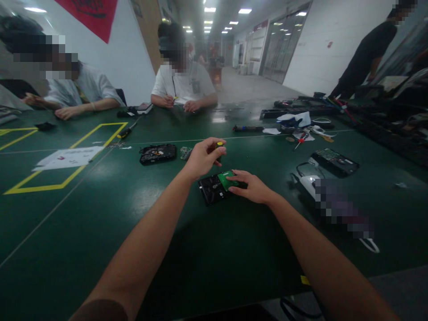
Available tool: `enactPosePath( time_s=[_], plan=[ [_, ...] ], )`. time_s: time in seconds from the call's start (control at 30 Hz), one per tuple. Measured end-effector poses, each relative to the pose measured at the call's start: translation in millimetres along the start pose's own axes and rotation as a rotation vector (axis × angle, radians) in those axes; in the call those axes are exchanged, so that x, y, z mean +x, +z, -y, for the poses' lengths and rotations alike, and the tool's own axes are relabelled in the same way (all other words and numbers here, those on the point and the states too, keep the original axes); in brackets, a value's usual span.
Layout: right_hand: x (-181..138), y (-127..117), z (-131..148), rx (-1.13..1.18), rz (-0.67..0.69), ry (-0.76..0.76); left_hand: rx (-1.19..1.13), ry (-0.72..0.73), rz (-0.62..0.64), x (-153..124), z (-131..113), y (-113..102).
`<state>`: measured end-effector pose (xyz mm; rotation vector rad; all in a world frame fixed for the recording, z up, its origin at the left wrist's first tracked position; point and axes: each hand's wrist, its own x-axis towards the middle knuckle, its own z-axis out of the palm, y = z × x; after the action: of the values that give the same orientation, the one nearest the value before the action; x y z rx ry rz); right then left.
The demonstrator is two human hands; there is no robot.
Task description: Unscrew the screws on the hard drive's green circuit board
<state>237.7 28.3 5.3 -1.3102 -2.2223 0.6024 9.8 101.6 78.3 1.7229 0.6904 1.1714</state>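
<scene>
A black hard drive (210,191) lies on the green table in front of me, with a green circuit board (224,180) on its right part. My left hand (204,157) is closed around the dark handle of a screwdriver (220,145), its yellow end facing up. It is held just above the drive's far edge; the tip is hidden. From the right, my right hand (249,186) grips the green circuit board, with fingers at its far and near sides. Beyond my left hand lie another circuit board (186,153) and an open hard drive (158,154).
A third drive (335,161) and a white-strapped object (307,183) lie to the right. Behind are a dark screwdriver (248,128), a red-handled tool (302,140) and cables. At left, a paper sheet (68,158) lies within yellow tape. Two people sit across the table; another stands right.
</scene>
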Motion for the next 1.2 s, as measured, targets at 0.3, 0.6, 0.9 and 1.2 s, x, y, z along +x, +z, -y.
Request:
enactPosePath(
  time_s=[0.3, 0.6, 0.9, 1.2],
  plan=[
    [-0.8, 0.1, -0.1, -0.002, -0.001, -0.002, 0.044, 0.022, -0.02, 2.5, 2.6, -6.6],
    [-1.1, -0.6, 1.3, 0.027, -0.001, 0.01, 0.061, 0.007, -0.104, 1.5, 6.2, -3.0],
    [-1.4, 0.1, 1.2, 0.022, -0.012, -0.003, 0.102, 0.031, -0.036, -0.1, 5.2, -1.3],
    [-1.0, 0.3, 1.3, 0.009, -0.013, -0.002, 0.021, 0.015, 0.042, 1.7, 5.6, -3.7]
  ],
)
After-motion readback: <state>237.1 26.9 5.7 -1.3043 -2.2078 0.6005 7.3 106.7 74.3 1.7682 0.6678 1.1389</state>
